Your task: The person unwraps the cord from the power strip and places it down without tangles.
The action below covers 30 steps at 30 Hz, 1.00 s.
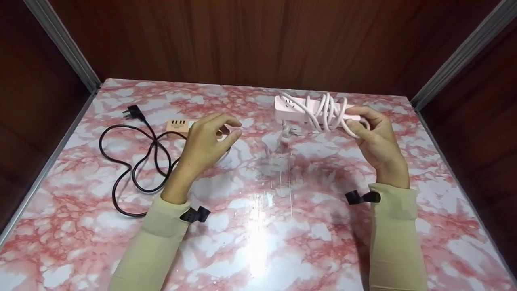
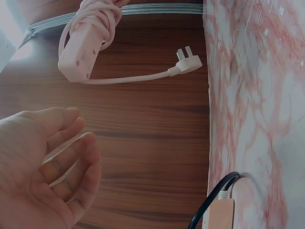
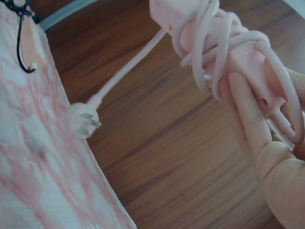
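My right hand [image 1: 377,135] grips one end of a pink power strip [image 1: 291,109], holding it up above the table. Its pale pink cord [image 3: 221,52] is wound several times around the strip's body. A short length of that cord hangs from the far end, with the plug [image 3: 83,120] dangling and its prongs bare. To the left, my left hand [image 1: 206,139] hovers with loosely bent fingers [image 2: 71,162] and nothing in them. Behind that hand, an orange power strip [image 1: 176,126] lies on the table, partly hidden by it.
The orange strip's black cord [image 1: 115,194] lies in loose loops at the left, ending in a black plug [image 1: 134,111]. Brown wood-grain panels [image 1: 242,44] stand behind and at both sides of the pink-and-white marbled table [image 1: 307,246].
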Each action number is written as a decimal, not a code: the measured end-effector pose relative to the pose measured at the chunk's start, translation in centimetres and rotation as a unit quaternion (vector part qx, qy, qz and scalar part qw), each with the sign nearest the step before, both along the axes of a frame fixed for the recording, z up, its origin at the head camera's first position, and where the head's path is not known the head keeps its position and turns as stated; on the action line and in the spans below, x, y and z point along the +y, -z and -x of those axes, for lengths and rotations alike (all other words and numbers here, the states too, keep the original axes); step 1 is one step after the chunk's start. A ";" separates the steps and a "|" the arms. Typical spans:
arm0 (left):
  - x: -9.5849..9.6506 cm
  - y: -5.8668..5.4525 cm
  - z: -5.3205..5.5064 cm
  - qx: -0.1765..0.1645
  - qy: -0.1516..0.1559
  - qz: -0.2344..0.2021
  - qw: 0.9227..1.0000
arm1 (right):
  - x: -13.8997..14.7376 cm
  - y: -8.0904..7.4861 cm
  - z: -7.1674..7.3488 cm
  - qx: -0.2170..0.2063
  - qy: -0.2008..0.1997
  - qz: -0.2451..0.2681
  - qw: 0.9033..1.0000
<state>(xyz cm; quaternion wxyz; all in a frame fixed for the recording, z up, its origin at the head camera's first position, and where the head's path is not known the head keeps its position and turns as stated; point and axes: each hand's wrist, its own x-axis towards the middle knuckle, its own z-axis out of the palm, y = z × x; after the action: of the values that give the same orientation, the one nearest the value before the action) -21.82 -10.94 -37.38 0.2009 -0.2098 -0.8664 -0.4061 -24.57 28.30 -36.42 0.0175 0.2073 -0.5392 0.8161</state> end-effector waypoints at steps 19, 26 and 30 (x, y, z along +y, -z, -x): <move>1.0 0.9 0.8 -0.034 -0.005 -0.028 0.999 | -0.4 -0.3 0.0 -0.017 0.003 0.036 0.999; 2.1 2.4 1.2 -0.069 0.015 -0.064 0.995 | -1.1 -0.7 -0.4 -0.010 -0.018 0.037 0.999; 2.4 3.1 1.4 -0.080 0.025 -0.086 0.993 | -1.4 -0.7 -0.6 -0.012 -0.025 0.041 0.999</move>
<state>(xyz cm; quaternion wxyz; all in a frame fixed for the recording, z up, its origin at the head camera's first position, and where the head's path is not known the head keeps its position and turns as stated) -23.17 -8.51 -40.48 0.1382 -0.1804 -0.8362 -0.4992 -24.01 26.86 -35.68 -0.0009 0.2103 -0.4996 0.8403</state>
